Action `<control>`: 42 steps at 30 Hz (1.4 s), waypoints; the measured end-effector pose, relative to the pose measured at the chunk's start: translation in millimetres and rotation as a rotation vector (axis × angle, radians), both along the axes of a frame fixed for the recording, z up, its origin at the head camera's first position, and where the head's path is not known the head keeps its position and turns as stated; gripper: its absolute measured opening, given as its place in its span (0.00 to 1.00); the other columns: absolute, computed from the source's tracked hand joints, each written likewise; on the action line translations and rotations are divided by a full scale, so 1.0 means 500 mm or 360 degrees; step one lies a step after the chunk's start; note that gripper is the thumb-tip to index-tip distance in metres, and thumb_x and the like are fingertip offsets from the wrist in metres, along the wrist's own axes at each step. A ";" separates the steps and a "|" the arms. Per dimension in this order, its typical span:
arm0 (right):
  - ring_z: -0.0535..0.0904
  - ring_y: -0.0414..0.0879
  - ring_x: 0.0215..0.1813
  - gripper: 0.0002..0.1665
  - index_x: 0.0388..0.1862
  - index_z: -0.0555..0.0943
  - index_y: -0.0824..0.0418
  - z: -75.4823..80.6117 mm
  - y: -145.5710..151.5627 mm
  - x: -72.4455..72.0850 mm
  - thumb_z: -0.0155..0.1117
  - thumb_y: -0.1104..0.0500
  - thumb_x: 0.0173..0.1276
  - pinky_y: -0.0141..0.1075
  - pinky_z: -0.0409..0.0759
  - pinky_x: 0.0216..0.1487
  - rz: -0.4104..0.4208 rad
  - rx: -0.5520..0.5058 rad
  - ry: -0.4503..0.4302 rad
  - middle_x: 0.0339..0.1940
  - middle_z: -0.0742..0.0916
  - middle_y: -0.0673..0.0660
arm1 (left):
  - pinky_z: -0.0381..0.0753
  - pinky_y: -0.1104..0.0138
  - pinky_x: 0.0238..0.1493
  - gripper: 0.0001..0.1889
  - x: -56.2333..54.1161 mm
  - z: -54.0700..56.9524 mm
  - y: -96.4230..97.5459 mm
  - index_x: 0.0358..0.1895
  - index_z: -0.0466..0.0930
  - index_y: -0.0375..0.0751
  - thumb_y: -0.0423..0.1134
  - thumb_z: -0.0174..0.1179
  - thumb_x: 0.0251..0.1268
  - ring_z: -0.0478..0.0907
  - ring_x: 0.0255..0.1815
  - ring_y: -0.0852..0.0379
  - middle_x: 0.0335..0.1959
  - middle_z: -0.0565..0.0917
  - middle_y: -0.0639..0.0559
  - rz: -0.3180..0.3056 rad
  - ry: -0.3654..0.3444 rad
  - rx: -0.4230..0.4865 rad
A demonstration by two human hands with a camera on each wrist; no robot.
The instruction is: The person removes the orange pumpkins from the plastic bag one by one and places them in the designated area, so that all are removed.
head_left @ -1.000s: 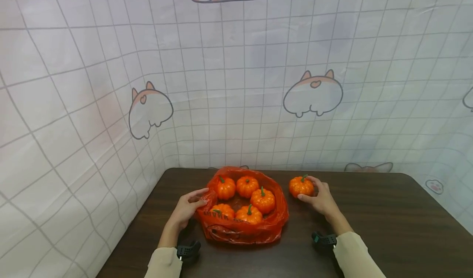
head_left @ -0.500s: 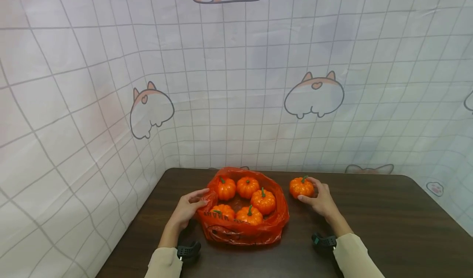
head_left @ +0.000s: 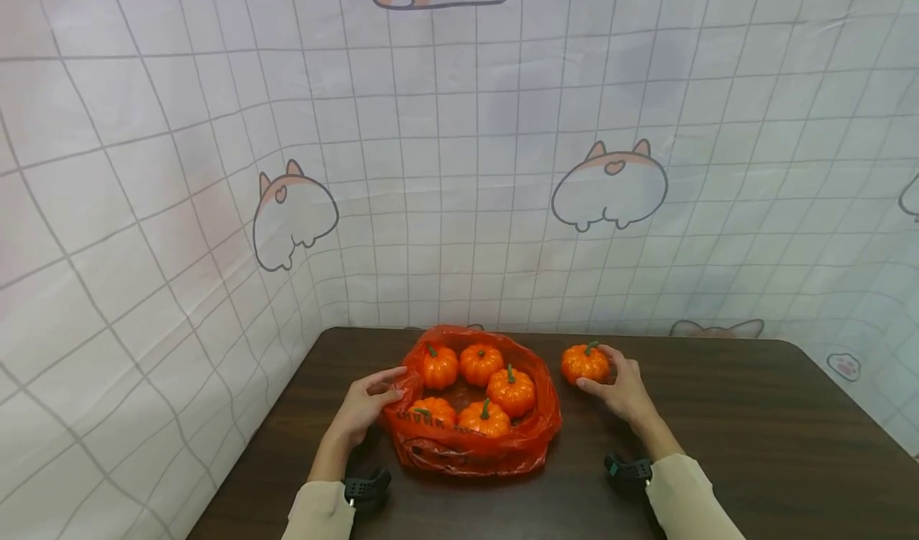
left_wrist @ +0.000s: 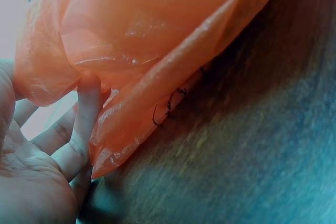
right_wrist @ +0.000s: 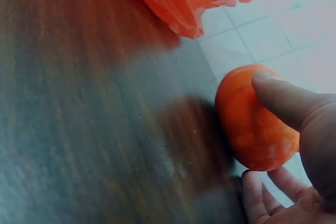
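A thin red plastic bag [head_left: 474, 454] lies with its mouth spread wide on the dark wooden table [head_left: 754, 428]. Several small orange pumpkins [head_left: 511, 392] with green stems sit inside it. At the bag's left rim, my left hand [head_left: 356, 411] holds the plastic between thumb and fingers; the left wrist view shows the crinkled film [left_wrist: 152, 30] against a bent finger. To the right of the bag, my right hand [head_left: 626, 388] grips a single pumpkin [head_left: 583, 363]. The right wrist view has the thumb on one side of this pumpkin [right_wrist: 252, 121] and fingertips at the other.
A white cloth backdrop [head_left: 459, 205] with grid lines and cartoon corgi prints hangs behind the table and along its left side. Each wrist wears a black strap [head_left: 366, 488], and the sleeves are cream.
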State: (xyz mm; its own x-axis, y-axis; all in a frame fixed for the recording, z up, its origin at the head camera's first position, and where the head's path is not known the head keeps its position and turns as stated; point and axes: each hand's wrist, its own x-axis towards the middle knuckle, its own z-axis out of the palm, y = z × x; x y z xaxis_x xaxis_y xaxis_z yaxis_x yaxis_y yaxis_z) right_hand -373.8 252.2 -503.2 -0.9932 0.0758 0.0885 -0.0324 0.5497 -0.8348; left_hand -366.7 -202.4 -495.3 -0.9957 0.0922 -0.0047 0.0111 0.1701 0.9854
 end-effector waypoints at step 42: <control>0.81 0.57 0.60 0.31 0.67 0.73 0.61 0.128 -0.153 0.072 0.71 0.54 0.70 0.47 0.82 0.57 0.0563 -0.0113 0.0239 0.60 0.81 0.66 | 0.83 0.63 0.42 0.23 0.000 -0.003 -0.003 0.69 0.78 0.42 0.34 0.64 0.71 0.82 0.44 0.53 0.51 0.84 0.38 0.0003 0.0009 -0.0018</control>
